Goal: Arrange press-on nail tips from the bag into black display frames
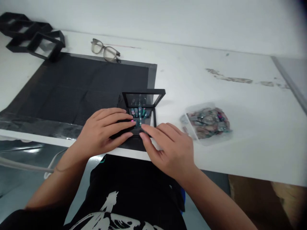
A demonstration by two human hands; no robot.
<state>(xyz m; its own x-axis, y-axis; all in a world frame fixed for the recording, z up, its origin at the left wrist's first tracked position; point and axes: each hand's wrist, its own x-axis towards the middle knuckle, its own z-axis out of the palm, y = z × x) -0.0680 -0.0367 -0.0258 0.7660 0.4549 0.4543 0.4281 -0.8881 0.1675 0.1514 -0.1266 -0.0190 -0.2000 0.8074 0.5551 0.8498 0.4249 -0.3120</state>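
Hands: my left hand (105, 132) lies flat on the open display box (141, 110), centre frame; my right hand (171, 148) fingertips touch its nails, fingers loosely spread.
Bag (207, 123): right of centre.

Two bare hands are in view, the left hand (105, 131) and the right hand (168, 147), and between their fingertips sits one open black display case (143, 102) at the near edge of the white tabletop (216, 95), holding a set of small decorated nail tips (139, 113) too small and too covered to count. One black mat (79, 89) lies on the left half of the tabletop, one pair of glasses (105, 51) at its far edge, and a cluster of about three empty black frames (31, 35) at the far left corner. One clear bag of loose nail tips (207, 123) lies to the right of the case, its contents too many and too jumbled to number.
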